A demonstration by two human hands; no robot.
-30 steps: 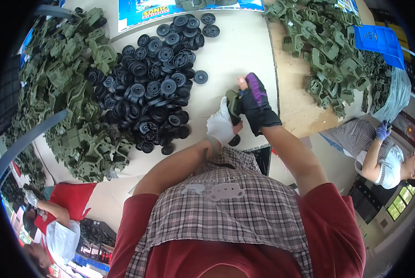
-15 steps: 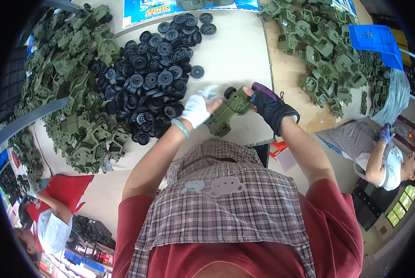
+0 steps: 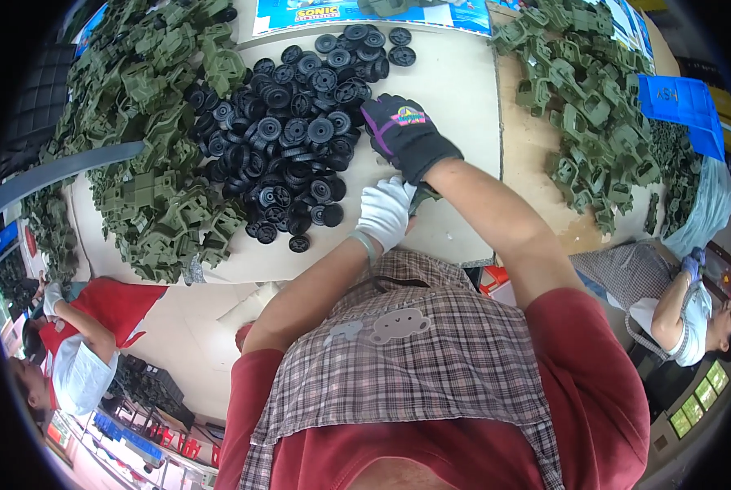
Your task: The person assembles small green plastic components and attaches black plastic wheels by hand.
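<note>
My left hand (image 3: 386, 214), in a white glove, is closed around a dark green plastic toy vehicle body (image 3: 423, 194). Most of that body is hidden by my hands and right wrist. My right hand (image 3: 408, 137), in a black glove with purple trim, crosses above it and reaches to the right edge of a heap of black toy wheels (image 3: 296, 131). Its fingertips are bent down out of sight, so whether they hold a wheel does not show.
Heaped green plastic vehicle parts (image 3: 157, 175) lie left of the wheels, and another heap (image 3: 582, 106) lies on the right. A blue bin (image 3: 682, 106) and a clear plastic bag (image 3: 704, 208) are at far right. One co-worker (image 3: 675, 302) is at right, another (image 3: 88, 359) at left.
My right hand has left the toy vehicle body and moved left to the wheels. The left hand has shifted right and closed on the body. The whole view has shifted slightly.
</note>
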